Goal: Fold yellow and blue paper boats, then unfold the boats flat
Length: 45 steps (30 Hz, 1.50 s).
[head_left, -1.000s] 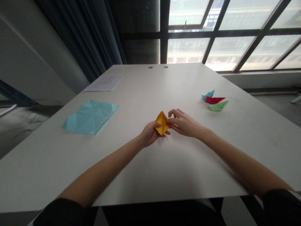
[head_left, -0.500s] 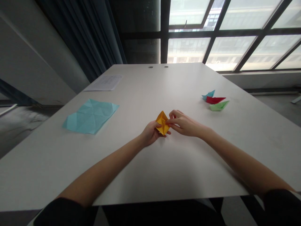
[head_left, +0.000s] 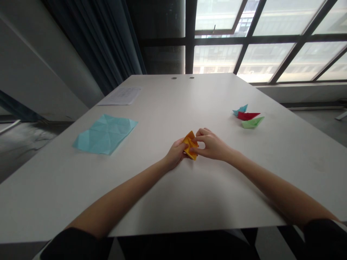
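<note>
A small folded yellow-orange paper [head_left: 191, 145] is held over the near middle of the table. My left hand [head_left: 176, 153] grips its left side, thumb on the front face and the other fingers behind it. From the right, my right hand [head_left: 212, 145] reaches in with thumb and index finger on the paper's inner folds, the remaining fingers curled. The paper's back and part of its left edge are hidden by the fingers.
On the white table [head_left: 162, 202] a creased light-blue sheet [head_left: 104, 134] lies at left, with printed paper [head_left: 123, 96] behind it. Folded blue [head_left: 240, 109], red [head_left: 247, 116] and green [head_left: 252, 123] paper boats sit close together at right.
The yellow-orange paper has tilted and shifted slightly right and nearer me. My right thumb and index finger have spread apart over its folds. The other papers stay put.
</note>
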Tool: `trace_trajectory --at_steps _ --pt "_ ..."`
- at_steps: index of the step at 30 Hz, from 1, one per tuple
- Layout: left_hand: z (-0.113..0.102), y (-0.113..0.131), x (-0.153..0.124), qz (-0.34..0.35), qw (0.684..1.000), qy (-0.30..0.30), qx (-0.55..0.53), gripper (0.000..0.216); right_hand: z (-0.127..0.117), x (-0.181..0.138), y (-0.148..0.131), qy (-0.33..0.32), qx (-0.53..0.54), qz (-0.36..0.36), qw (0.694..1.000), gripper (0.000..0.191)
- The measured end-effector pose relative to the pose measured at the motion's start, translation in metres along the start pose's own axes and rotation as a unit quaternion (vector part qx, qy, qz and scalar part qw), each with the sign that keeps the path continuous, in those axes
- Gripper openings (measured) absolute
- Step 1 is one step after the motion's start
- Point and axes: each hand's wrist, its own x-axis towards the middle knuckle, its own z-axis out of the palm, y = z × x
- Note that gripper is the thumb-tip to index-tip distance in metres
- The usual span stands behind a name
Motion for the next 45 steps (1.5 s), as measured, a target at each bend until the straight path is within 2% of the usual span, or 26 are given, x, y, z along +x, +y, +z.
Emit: trace_trajectory --at_steps 4,7,12,15,18,22,28,34,37,40,42,43,45 --pt "-0.002 -0.002 0.0 0.004 1.0 0.015 0.022 0.021 0.003 0.0 -0.002 0.003 -0.008 0.003 1.0 0.023" --pt "-0.002 -0.001 -0.001 -0.001 1.0 0.006 -0.004 0.024 0.005 0.001 -0.002 0.016 -0.009 0.024 1.0 0.014" --pt "-0.004 0.003 -0.005 0.01 0.995 -0.049 -0.083 0.035 0.007 0.003 0.0 0.05 0.025 0.102 0.993 0.011" --pt "-0.006 0.005 -0.005 0.008 0.996 -0.054 -0.067 0.034 0.007 0.005 0.003 0.064 0.067 0.145 0.985 0.015" --pt "-0.007 0.004 -0.004 0.029 0.998 -0.046 -0.031 0.042 0.008 0.005 0.007 0.062 0.099 0.161 0.98 0.016" --pt "-0.005 0.001 -0.003 0.073 0.997 -0.024 -0.015 0.048 0.01 0.005 0.006 0.033 0.129 0.144 0.981 0.017" --pt "-0.002 -0.001 -0.002 0.104 0.994 0.01 -0.015 0.038 0.011 0.005 -0.004 0.011 0.14 0.142 0.98 0.022" --pt "0.0 0.0 -0.001 0.11 0.993 0.041 -0.02 0.032 0.012 0.005 -0.007 0.026 0.159 0.148 0.976 0.021" --pt "-0.002 0.0 0.001 0.119 0.99 0.074 -0.02 0.029 0.01 0.005 -0.003 0.03 0.173 0.138 0.975 0.02" --pt "-0.006 0.002 0.002 0.12 0.986 0.112 0.015 0.029 0.005 0.005 0.002 0.09 0.184 0.149 0.967 0.022" --pt "-0.007 0.004 0.001 0.103 0.985 0.112 0.075 0.032 0.001 0.006 0.003 0.141 0.192 0.16 0.958 0.029" --pt "-0.007 0.006 0.0 0.095 0.983 0.106 0.115 0.032 0.0 0.006 0.003 0.152 0.195 0.161 0.956 0.034" --pt "-0.005 0.01 -0.004 0.089 0.969 0.089 0.213 0.032 -0.003 0.006 0.001 0.132 0.19 0.152 0.961 0.039"
